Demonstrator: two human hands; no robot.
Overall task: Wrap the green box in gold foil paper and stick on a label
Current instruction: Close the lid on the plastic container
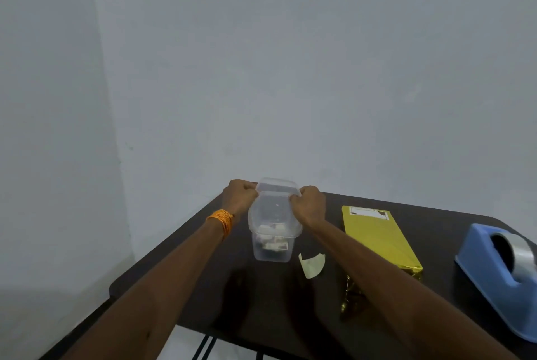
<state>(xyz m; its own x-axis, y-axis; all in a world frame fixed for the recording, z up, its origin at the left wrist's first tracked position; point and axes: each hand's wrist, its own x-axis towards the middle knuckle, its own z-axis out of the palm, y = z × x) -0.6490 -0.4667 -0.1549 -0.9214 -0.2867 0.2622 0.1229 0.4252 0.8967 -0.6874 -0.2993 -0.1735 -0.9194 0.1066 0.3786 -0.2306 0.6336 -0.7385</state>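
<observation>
Both hands at frame centre, at the far edge of the dark desk (180,281). Left hand (239,194) and right hand (309,205) each have a closed grip on opposite sides of the lid (276,208) of a clear plastic container (271,246); white scraps inside. Orange thread band (221,220) on left wrist. Gold-wrapped box (380,239), label (369,212) on its far end, lies right of centre. Pale backing scrap (312,264) between container and box. Crumpled foil offcut (350,297) just below the box. Blue tape dispenser (499,275) at right edge.

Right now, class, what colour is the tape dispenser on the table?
Blue: the tape dispenser shows clearly at the right edge of the head view.
</observation>
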